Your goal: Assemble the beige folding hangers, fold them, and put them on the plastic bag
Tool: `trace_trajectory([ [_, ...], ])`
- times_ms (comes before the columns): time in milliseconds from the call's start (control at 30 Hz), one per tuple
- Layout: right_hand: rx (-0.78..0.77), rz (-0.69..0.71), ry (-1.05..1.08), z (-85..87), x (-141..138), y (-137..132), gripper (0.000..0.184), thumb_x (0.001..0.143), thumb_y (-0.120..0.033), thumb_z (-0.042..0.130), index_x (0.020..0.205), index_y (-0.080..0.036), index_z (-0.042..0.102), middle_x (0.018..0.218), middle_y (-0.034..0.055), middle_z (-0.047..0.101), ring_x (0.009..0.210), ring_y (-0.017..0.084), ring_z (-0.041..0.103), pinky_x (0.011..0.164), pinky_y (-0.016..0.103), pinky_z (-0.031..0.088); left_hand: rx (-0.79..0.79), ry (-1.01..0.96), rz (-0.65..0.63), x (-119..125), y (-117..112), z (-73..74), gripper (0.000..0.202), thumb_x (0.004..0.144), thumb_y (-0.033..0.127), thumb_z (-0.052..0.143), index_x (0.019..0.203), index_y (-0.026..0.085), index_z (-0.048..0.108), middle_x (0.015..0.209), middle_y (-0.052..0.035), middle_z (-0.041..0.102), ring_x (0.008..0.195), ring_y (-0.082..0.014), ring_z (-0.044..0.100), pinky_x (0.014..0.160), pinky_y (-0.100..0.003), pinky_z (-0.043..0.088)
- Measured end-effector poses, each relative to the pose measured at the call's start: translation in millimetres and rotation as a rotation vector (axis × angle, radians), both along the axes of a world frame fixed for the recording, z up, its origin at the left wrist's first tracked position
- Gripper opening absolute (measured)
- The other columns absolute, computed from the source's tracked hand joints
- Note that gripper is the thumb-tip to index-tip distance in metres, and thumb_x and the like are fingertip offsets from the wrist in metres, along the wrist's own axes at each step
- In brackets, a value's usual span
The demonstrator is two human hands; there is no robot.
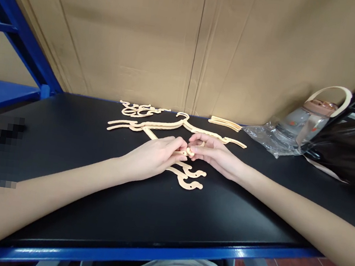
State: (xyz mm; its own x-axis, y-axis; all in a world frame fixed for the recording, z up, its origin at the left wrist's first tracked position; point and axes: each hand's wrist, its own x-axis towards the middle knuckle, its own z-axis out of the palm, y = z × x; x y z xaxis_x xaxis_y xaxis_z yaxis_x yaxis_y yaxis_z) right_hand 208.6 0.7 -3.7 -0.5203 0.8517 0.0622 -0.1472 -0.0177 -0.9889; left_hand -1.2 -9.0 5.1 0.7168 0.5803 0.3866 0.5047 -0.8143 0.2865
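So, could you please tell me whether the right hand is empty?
No, the right hand holds a small cream-coloured piece, close to the left hand.

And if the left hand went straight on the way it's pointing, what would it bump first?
The left hand would probably bump the small cream piece in the right hand, though depth is unclear.

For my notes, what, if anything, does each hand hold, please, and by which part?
The left hand pinches a cream strip near its end; the right hand, a curved piece, gripped part unclear.
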Motion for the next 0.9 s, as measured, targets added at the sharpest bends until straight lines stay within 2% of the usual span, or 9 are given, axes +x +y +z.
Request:
trace_trajectory([
  [300,-0.029,0.007,-0.104,5.4,-2.1,-0.7,0.023,0.074,-0.024,0.074,0.09,-0.019,0.058,0.078,-0.0035,0.063,0.073,0.009,0.061,0.079,0.027,0.047,-0.056,-0.018,0.018,-0.9,0.7,-1.6,0.013,0.097,0.026,0.038,0.086,0.02,0.043,0.081,0.0001,0.054,0.073,-0.0148,0.054,0.062,-0.025,0.039],
  [533,0.02,0.023,-0.213,5.5,-4.7,1.9,0.026,0.072,-0.032,0.077,0.084,-0.017,0.059,0.073,-0.0035,0.062,0.067,0.008,0.058,0.071,0.024,0.047,-0.151,-0.043,0.045,-1.7,0.9,-5.2,0.016,0.097,0.032,0.041,0.085,0.021,0.04,0.079,0.0005,0.056,0.068,-0.0144,0.055,0.06,-0.026,0.041],
  [767,0.109,-0.002,-0.297,4.5,-6.2,3.8,0.018,0.076,-0.029,0.071,0.08,-0.016,0.059,0.07,-0.0037,0.06,0.062,0.008,0.056,0.065,0.024,0.046,-0.118,0.004,0.044,-0.5,2.2,-4.9,0.018,0.097,0.033,0.04,0.083,0.021,0.04,0.083,-0.0008,0.059,0.072,-0.0153,0.058,0.06,-0.026,0.042],
  [900,0.157,0.023,-0.285,1.1,-7.4,4.7,0.016,0.08,-0.031,0.067,0.08,-0.017,0.057,0.072,-0.0037,0.058,0.063,0.008,0.056,0.065,0.024,0.047,-0.017,0.037,0.063,0.6,2.5,-5.0,0.02,0.098,0.031,0.039,0.08,0.022,0.036,0.078,-0.0002,0.056,0.068,-0.0148,0.055,0.057,-0.024,0.04],
])
